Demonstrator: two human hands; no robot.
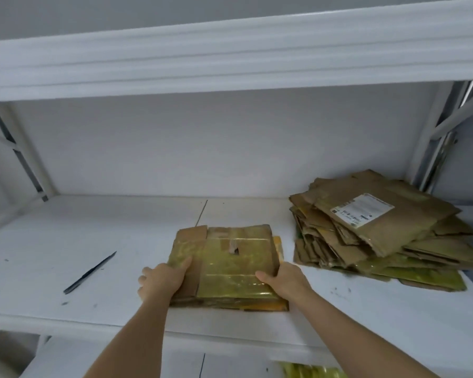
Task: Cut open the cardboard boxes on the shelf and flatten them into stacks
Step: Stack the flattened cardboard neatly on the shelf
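White metal shelf [66, 236]: flattened brown cardboard box with yellow tape [230, 266] at front centre, left hand [161, 279] and right hand [284, 279] gripping its opposite sides; flattened brown cardboard stack [380, 233] right; dark slim knife [89, 272] left.

Label [362, 210] on stack: txt unreadable

Flattened box [230, 266] (both hands [163, 279] gripping)
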